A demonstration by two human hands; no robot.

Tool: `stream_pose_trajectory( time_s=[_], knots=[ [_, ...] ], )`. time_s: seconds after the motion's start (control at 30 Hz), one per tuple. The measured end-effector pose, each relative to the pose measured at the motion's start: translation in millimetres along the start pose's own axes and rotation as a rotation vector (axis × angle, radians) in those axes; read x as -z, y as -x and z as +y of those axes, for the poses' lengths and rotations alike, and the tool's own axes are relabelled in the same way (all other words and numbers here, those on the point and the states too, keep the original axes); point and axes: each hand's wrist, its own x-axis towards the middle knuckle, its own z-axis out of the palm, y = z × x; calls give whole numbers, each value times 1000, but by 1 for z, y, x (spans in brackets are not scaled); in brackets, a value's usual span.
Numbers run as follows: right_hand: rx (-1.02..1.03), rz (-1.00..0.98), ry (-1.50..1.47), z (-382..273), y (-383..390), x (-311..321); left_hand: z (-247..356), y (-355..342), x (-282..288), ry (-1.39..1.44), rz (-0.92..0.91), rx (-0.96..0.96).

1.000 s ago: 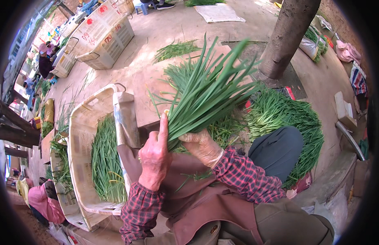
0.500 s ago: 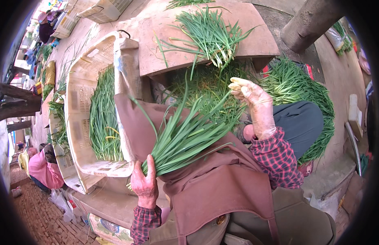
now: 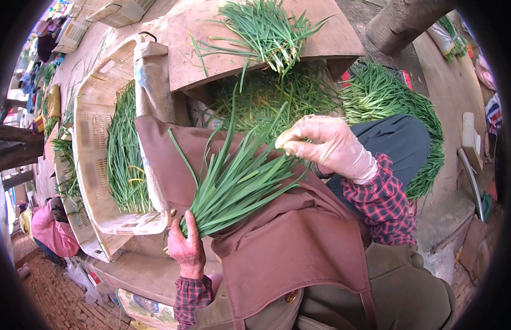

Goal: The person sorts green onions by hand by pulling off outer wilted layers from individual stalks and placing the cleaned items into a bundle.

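Observation:
A bunch of long green garlic chives [image 3: 236,190] lies across my lap on a brown apron [image 3: 299,256]. My left hand [image 3: 187,248] is closed round its stem end, and the leaves fan out up and to the right. Close to the leaf tips is my right hand [image 3: 331,144], in a thin pale glove, thumb and fingers pinched together. Anything between those fingertips is too small to make out.
On my left stands a cream plastic crate [image 3: 93,165] holding chives. A low wooden table [image 3: 195,66] ahead carries a loose chive pile [image 3: 272,33]. More chives [image 3: 387,104] are heaped to the right, by a thick post [image 3: 404,27]. Leaf scraps [image 3: 277,99] lie below the table.
My right hand has come down and left toward the leaf tips, its raised fingers now pinched. My left hand keeps its hold on the bunch. The whole view has shifted slightly.

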Motion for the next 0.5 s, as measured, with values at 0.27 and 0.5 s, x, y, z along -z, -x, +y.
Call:
stream_pose_trajectory(
  time_s=[0.27, 0.5],
  knots=[
    [32, -146, 73, 21, 6, -10, 1, 7, -3, 17, -8, 20],
    [86, -204, 112, 29, 12, -17, 3, 7, -3, 25, -29, 26]
  ],
)
